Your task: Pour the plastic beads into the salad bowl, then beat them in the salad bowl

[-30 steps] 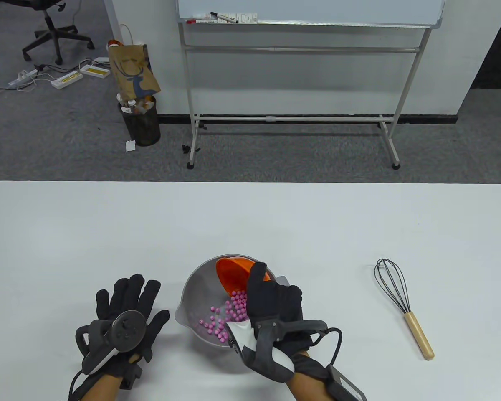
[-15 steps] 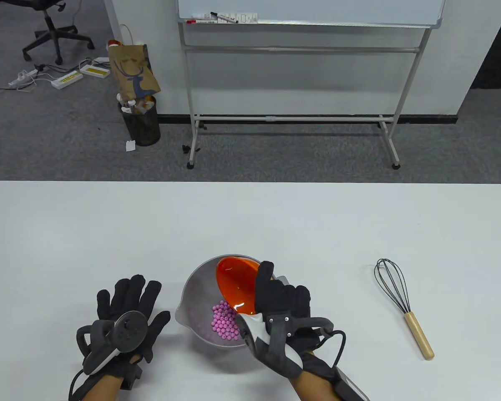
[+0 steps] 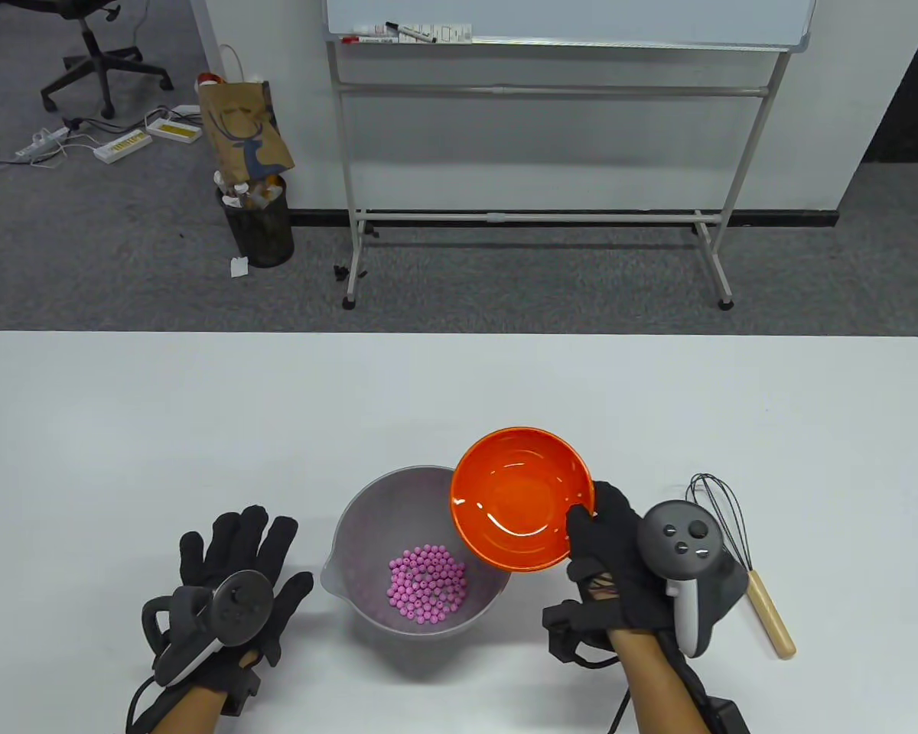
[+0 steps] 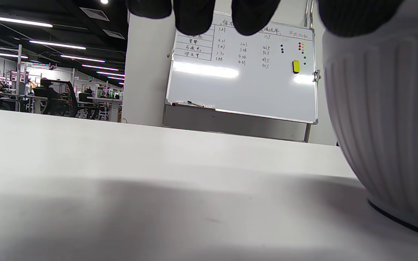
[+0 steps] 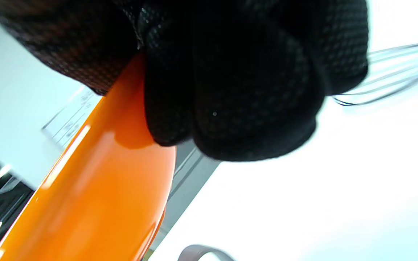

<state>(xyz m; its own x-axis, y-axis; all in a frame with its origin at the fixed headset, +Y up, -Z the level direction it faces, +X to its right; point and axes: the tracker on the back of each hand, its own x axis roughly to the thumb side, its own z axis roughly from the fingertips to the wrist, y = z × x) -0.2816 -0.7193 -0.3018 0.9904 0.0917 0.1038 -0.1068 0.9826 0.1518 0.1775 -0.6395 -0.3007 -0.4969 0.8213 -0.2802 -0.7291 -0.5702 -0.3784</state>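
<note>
A grey salad bowl [image 3: 356, 527] stands near the table's front edge, with a heap of pink plastic beads [image 3: 427, 584] in its bottom. My right hand [image 3: 610, 544] grips an empty orange bowl [image 3: 522, 497] by its near rim and holds it upright above the grey bowl's right edge; in the right wrist view the fingers [image 5: 238, 90] curl under the orange bowl [image 5: 96, 203]. My left hand [image 3: 233, 569] lies flat and open on the table, just left of the grey bowl [image 4: 386, 130]. A black wire whisk [image 3: 723, 514] with a wooden handle lies to the right, partly behind my right hand.
The white table [image 3: 459, 397] stretches far and to both sides. Beyond it stand a whiteboard on a frame [image 3: 551, 23], a bin [image 3: 258, 225] with a paper bag, and an office chair [image 3: 96, 46].
My right hand has turned the orange bowl from tipped over the grey bowl back to upright and drawn it to the right. The beads have settled in the grey bowl. My left hand stayed put.
</note>
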